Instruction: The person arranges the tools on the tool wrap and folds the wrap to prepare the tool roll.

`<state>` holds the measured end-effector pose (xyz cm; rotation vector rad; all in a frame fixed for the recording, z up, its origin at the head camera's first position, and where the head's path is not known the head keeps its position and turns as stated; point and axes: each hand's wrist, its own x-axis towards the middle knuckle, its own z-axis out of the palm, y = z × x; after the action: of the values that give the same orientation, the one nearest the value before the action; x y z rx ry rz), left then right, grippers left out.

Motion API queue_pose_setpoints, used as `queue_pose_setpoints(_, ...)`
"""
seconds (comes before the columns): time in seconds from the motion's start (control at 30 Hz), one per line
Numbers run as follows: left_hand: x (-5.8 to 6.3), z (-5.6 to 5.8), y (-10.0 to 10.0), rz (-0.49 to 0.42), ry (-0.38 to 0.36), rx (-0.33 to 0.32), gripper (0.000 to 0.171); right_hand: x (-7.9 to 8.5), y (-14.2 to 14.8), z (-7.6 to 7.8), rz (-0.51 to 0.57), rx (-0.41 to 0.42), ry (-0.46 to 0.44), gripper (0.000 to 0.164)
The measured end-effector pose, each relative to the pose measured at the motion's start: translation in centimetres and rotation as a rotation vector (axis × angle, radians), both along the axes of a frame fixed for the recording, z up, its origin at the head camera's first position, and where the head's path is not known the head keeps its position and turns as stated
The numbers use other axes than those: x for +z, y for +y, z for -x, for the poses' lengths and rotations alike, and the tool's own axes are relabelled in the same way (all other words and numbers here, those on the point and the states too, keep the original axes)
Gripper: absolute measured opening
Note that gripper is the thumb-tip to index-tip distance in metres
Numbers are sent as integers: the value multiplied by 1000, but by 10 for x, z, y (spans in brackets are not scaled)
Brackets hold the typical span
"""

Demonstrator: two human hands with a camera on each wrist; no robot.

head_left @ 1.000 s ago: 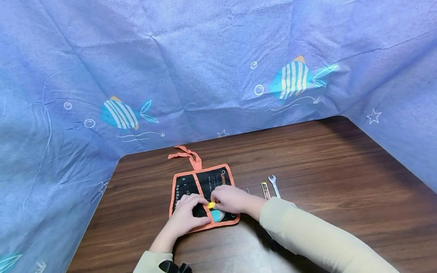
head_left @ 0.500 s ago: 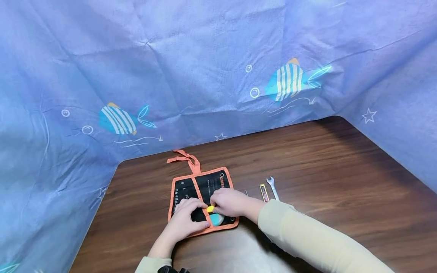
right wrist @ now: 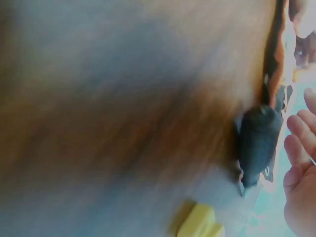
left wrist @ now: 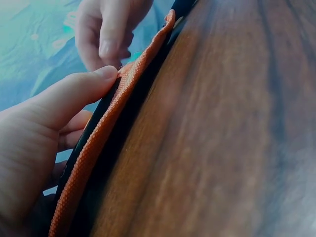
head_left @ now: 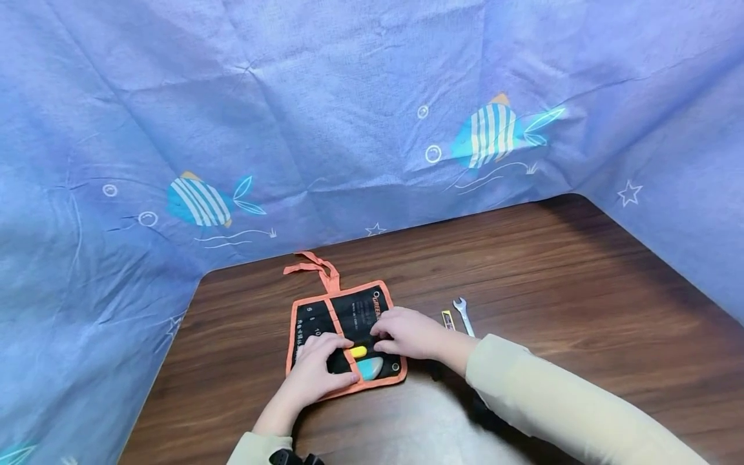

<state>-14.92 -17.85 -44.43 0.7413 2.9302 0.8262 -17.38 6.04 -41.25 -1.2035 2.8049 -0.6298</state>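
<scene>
A black tool pouch with orange trim lies unrolled on the table. Out of its pockets stick a yellow handle end and a teal-and-grey rounded piece; what tools they belong to cannot be seen. My left hand holds the pouch at the orange pocket band, thumb and forefinger on it. In the left wrist view its thumb presses the orange edge. My right hand hovers just right of the yellow handle, fingers loosely bent around nothing.
An open-ended wrench and a small yellow-labelled item lie right of the pouch, partly behind the right arm. The right wrist view has a blurred dark object and a yellow object. Blue fish-print cloth surrounds the table.
My right hand has let go of the yellow handle and drawn back to the right. The handle stays in the pocket. My left hand has kept its place on the pouch.
</scene>
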Motion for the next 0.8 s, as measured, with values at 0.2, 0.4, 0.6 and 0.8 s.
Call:
queue_pose_setpoints(0.2,4,-1,-1,20,-1,-13,51,5,21,-6,32,-15,-22,27)
queue_pose_setpoints(0.4,4,-1,-1,53,-18,-3,57,9,52,-11,56,-61,-15,32)
queue_pose_setpoints(0.6,4,-1,-2,98,-36,54,62,4,85,-15,82,-102,53,32)
queue_pose_setpoints(0.8,6,-3,-3,122,-38,86,66,-3,113,-22,85,-140,95,32)
